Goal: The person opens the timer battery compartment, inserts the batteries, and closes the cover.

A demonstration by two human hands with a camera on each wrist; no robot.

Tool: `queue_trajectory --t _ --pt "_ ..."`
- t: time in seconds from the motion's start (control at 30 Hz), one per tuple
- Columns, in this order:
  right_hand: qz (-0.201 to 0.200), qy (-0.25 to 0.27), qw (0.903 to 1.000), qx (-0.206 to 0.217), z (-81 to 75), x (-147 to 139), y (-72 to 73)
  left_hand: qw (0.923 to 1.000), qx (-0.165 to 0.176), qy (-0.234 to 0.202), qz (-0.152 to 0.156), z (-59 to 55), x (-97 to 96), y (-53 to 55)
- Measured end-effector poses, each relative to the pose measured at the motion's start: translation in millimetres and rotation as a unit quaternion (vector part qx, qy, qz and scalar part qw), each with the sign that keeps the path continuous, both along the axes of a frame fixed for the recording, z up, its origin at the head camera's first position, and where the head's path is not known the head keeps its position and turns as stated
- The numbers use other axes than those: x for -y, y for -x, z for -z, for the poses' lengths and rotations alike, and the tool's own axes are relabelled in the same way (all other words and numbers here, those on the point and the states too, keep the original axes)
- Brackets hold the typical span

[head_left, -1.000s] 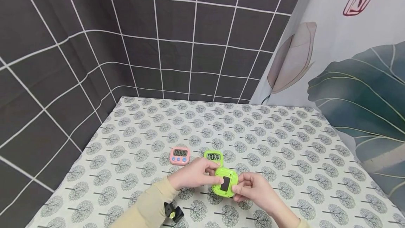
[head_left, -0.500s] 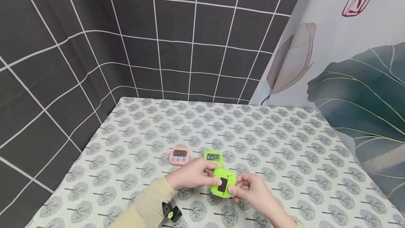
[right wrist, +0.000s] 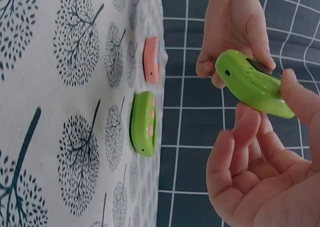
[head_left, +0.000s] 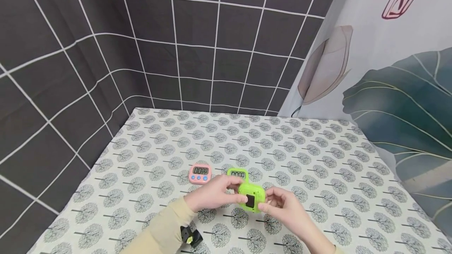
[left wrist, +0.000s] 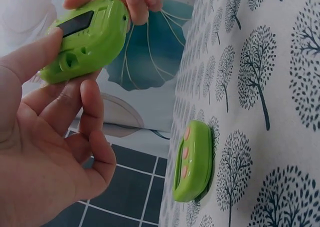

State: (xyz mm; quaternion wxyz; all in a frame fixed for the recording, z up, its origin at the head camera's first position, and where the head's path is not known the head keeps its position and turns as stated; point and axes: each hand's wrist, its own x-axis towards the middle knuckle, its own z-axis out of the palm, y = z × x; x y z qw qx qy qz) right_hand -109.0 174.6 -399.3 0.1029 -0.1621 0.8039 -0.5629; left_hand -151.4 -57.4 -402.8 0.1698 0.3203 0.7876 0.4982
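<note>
A green digital timer (head_left: 252, 200) is held above the cloth, its back with a black rectangle turned up toward the head camera. My left hand (head_left: 219, 194) pinches its left side, the thumb on the black rectangle (left wrist: 76, 24). On the opposite edge my right hand (head_left: 285, 207) grips it between thumb and fingers. A second green timer (head_left: 237, 173) lies just beyond, partly hidden by the held one; its pink buttons show in the left wrist view. To its left rests a pink timer (head_left: 200, 174) with blue buttons, its display reading zeros.
A white cloth (head_left: 169, 211) printed with grey trees covers the table. Dark gridded fabric (head_left: 194, 62) hangs at the back and left, and a leaf-patterned curtain (head_left: 399, 101) on the right. A small black object (head_left: 190, 236) sits by the left sleeve.
The held green timer has tilted so its near edge lifts and more of its top edge shows. Both hands keep their hold with small shifts; the other timers have stayed put.
</note>
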Motion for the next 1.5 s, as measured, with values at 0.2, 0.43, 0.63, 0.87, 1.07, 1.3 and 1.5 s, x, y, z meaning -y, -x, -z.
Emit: queue_trajectory --t 0.2,0.43,0.63,0.87,1.07,1.3,1.5 --pt "-0.024 0.007 0.9988 -0.043 1.8 -3 0.6 0.999 -0.037 -0.013 0.02 -0.2 0.5 -0.7" --pt "-0.063 0.038 0.9958 -0.055 5.2 -7 3.3 0.9984 -0.027 -0.044 0.023 -0.8 1.7 -2.2" --pt "-0.1 0.048 0.9926 -0.049 4.9 -9 4.6 0.9972 -0.021 -0.07 0.012 0.8 1.3 -1.8" --pt "-0.139 0.054 0.9887 0.012 0.5 -11 3.9 0.9951 -0.01 -0.098 0.006 -1.1 2.2 -2.2" --pt "-0.157 0.075 0.9844 0.025 1.2 -13 4.2 0.9921 -0.003 -0.124 0.021 -1.5 1.9 -3.0" --pt "-0.156 0.074 0.9849 0.012 2.6 -13 4.8 0.9919 0.001 -0.124 0.03 0.3 2.8 -2.4" --pt "-0.123 0.039 0.9916 -0.013 2.4 -11 3.6 0.9895 -0.011 -0.134 0.053 3.3 4.0 -1.6"
